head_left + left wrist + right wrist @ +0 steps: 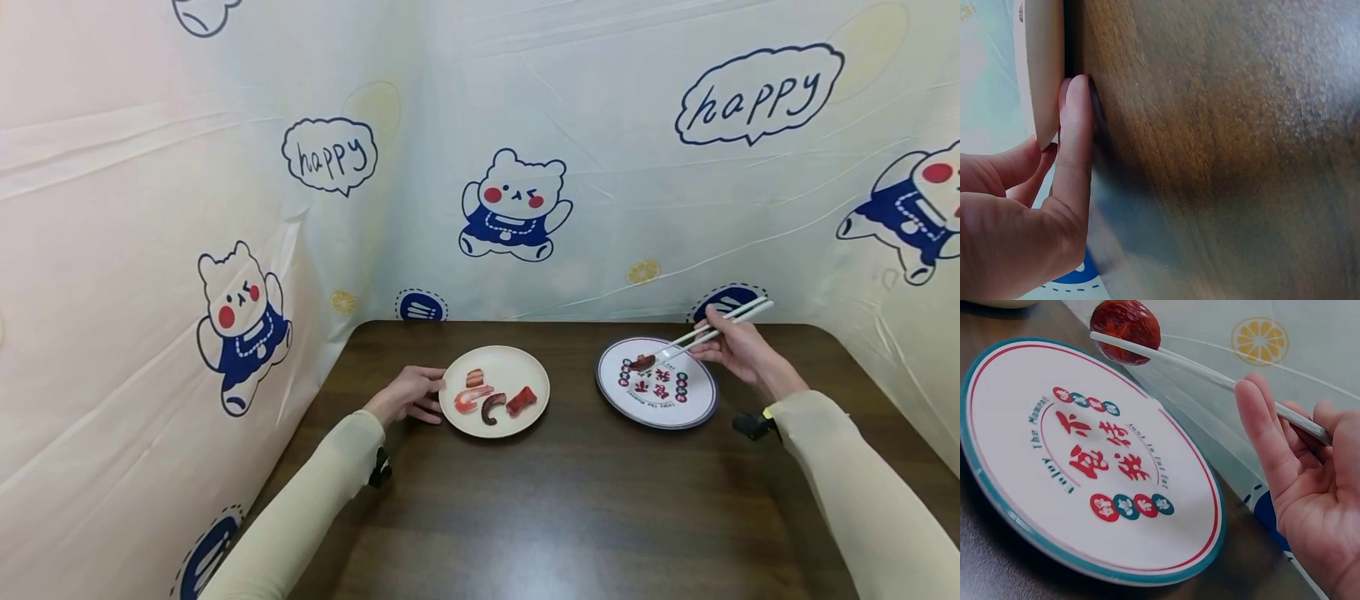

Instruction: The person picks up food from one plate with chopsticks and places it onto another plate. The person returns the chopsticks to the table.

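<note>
My left hand [408, 393] grips the left rim of a cream plate [517, 372]. In the left wrist view its thumb is at the rim and fingers reach beneath. On that plate lie a shrimp [465, 403], a curled octopus tentacle [489, 407], a striped piece like pork belly [475, 378] and a glossy red piece [521, 401]. My right hand [738, 346] holds white chopsticks [750, 310]. Their tips pinch a round, glossy brown piece like a shiitake mushroom cap [1129, 317], with a star-shaped cut, above a printed plate [1029, 506].
Both plates rest on a dark wooden table [540, 500], the printed one to the right of the cream one. A pale curtain [600, 192] with bear drawings hangs behind the table and along its sides. A dark wrist device [753, 425] sits by the right sleeve.
</note>
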The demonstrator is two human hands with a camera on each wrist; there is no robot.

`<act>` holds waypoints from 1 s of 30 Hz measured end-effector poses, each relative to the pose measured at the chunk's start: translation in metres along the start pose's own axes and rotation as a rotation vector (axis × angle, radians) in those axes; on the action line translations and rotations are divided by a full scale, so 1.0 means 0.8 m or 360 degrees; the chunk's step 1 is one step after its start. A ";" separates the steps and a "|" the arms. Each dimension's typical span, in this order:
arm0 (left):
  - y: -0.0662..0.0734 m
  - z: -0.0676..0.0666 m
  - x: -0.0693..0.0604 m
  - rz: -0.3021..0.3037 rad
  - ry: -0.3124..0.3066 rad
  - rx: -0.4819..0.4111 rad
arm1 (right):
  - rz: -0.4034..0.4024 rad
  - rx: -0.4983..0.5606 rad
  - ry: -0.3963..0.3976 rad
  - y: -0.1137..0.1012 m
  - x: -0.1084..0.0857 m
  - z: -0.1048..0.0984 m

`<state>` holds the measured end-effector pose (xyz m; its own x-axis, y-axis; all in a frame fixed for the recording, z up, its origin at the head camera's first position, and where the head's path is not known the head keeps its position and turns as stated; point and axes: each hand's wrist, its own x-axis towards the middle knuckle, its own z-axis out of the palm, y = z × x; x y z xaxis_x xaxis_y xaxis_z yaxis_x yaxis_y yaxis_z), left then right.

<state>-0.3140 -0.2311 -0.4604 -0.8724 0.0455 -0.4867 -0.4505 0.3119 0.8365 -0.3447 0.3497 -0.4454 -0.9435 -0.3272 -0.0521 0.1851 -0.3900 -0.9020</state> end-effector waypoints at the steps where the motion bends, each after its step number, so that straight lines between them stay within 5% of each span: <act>1: -0.001 0.000 0.000 0.0000 0.0000 -0.0001 | 0.0005 0.0002 -0.0008 -0.001 0.001 0.001; 10: -0.002 0.001 0.000 -0.0011 -0.0009 -0.0004 | 0.0011 0.0032 -0.0089 -0.010 0.007 0.010; 20: 0.000 -0.002 0.001 -0.0022 -0.0008 0.0004 | 0.0117 0.0001 0.0018 -0.019 0.013 0.023; 30: 0.000 -0.002 0.004 -0.0038 -0.0002 -0.0001 | 0.0089 -0.0038 -0.0062 -0.014 0.025 0.043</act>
<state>-0.3167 -0.2329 -0.4616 -0.8610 0.0395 -0.5071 -0.4714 0.3123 0.8248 -0.3558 0.3178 -0.4218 -0.9203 -0.3816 -0.0864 0.2304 -0.3499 -0.9080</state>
